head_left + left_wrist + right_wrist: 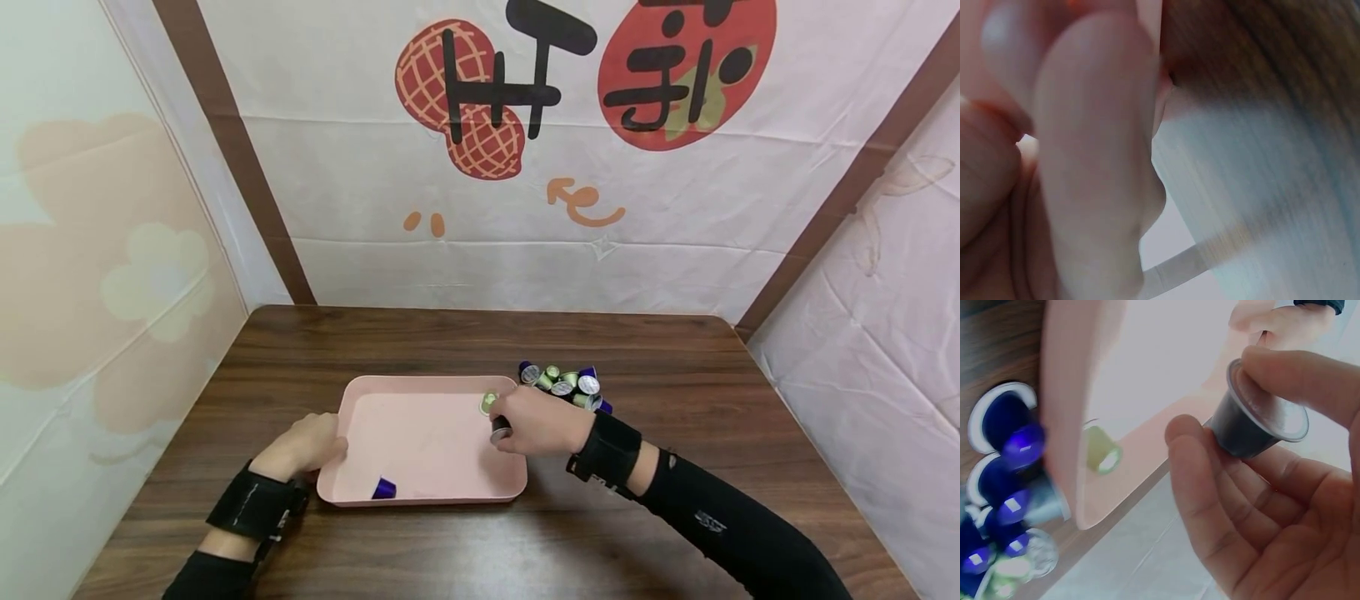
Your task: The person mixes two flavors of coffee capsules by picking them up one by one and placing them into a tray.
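One black capsule (1241, 430) is pinched by the right hand (540, 421), its fingers parted only as far as the capsule's depth, with the thumb laid on the lid; it is held over the right side of a pink tray (420, 433). Just beyond these fingers, a green capsule (488, 403) is seated inside the tray near its far right corner. By the left hand (303, 446), the tray's left rim is gripped, the fingers bent about the edge. To the right of the left fingers and nearer the person, a purple capsule (385, 489) is contained in the tray, close to its near edge. Right of and beyond the right fingers, mixed capsules (588, 384) are heaped on the tabletop (420, 342).
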`<state>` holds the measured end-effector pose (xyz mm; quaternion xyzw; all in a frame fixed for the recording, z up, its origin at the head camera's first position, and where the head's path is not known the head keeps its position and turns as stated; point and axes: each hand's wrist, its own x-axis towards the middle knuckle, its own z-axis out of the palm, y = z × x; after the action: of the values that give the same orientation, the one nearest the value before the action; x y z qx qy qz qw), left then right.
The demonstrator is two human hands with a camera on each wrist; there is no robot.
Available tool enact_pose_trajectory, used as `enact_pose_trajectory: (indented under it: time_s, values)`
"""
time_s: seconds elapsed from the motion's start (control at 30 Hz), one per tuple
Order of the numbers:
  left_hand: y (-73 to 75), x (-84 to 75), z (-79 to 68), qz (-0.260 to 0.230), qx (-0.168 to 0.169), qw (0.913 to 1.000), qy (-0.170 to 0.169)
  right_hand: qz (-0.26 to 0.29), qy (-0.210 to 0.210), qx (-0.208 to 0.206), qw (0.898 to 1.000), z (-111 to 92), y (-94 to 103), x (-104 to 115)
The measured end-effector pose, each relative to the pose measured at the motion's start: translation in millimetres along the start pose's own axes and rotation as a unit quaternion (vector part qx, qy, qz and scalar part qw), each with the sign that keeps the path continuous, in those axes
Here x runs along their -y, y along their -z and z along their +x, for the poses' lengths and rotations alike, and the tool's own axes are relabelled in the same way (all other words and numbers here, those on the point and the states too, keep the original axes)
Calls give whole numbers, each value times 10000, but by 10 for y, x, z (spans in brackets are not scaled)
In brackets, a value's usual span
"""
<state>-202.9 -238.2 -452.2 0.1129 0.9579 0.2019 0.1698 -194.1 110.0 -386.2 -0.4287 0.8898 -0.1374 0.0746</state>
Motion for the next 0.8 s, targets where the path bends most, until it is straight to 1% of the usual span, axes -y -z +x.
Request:
enact_pose_trajectory:
  time_s: [0.1,0.2,0.3,0.47,0.57,0.67,0.8]
  values:
    - [-13,6,1,14,-20,10000,17,-85,114,84,9999,131,-9,73]
    - [-16,5,-2,15,-30,10000,40,-562,149,152,9982,259,-37,154]
    - [-10,0,-10,45,-53,10000,11,-951,41,345,9949,372,-72,239]
    - [-25,10,-9,40,-88,9999,-33,-748,-238,709,9944,533,-159,335]
    - [-43,19,5,-20,-51,10000,47,-663,-338,754,9944,603,-208,359]
    - [-49,25,14,-38,-28,9999,126,-661,-274,713,9949,660,-245,365]
    - [-40,24,8,-12,-27,9997,224,-664,-82,633,9957,723,-264,361]
